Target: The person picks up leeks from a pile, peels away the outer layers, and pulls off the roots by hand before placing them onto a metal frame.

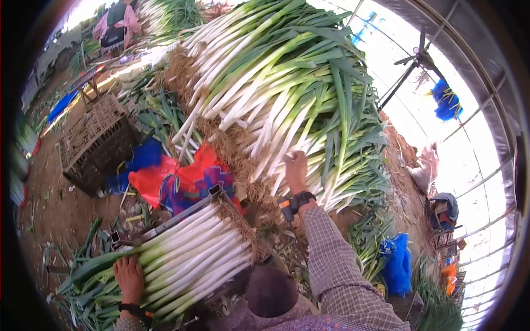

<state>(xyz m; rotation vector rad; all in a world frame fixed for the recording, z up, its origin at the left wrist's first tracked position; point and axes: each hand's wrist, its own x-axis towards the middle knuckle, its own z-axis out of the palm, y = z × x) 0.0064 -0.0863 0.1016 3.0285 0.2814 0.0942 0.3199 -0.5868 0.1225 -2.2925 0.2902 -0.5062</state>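
Several leeks (pixel 193 251) lie side by side on a metal-framed stand (pixel 165 220), white stems and roots to the right, green leaves to the left. Flat on the leaves at the left end rests my left hand (pixel 129 278), its fingers spread. My right hand (pixel 296 168) reaches to the lower edge of a big heap of leeks (pixel 276 94), its fingers curled at a white stem; the grip itself is too small to make out. Both wrists wear dark bands.
Red and blue sacks (pixel 187 179) lie between stand and heap. Beyond them is an upturned brown crate (pixel 96 143). A blue net bag (pixel 396 265) sits at the right. A person in pink (pixel 117 25) sits far back left.
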